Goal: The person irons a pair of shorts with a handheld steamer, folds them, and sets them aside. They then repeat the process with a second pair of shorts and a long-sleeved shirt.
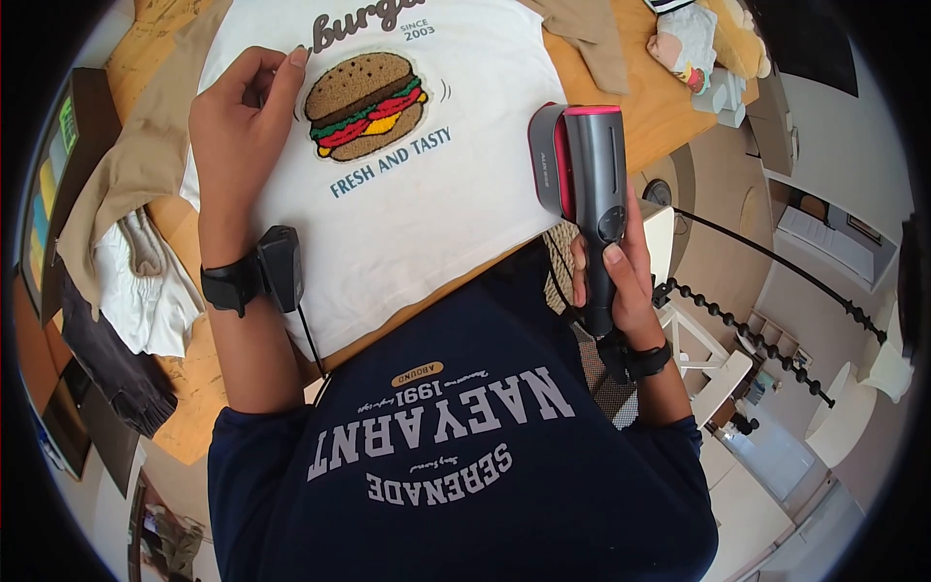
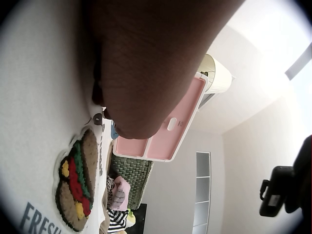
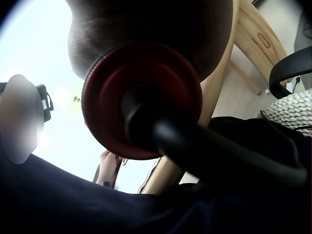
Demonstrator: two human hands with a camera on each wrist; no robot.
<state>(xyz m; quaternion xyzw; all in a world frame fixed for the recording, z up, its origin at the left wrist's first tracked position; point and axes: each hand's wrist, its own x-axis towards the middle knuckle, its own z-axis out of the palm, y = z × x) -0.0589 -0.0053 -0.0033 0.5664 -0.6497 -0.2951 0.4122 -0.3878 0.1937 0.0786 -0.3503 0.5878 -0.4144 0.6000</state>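
Note:
A white T-shirt with beige sleeves, a fuzzy burger patch and the words "FRESH AND TASTY" lies spread on a wooden table. My left hand is over it left of the patch, fingers curled and thumb meeting forefinger, pinching the cloth by the brown lettering. In the left wrist view its fingertips are mostly hidden behind the hand. With my right hand I grip the handle of a grey and pink handheld garment steamer. Its head overlaps the shirt's right edge. From the handle's end runs a black cord.
White shorts and dark trousers hang over the table's left side. A plush toy and small clothes sit at the far right corner. A black beaded arm and a white chair stand to the right.

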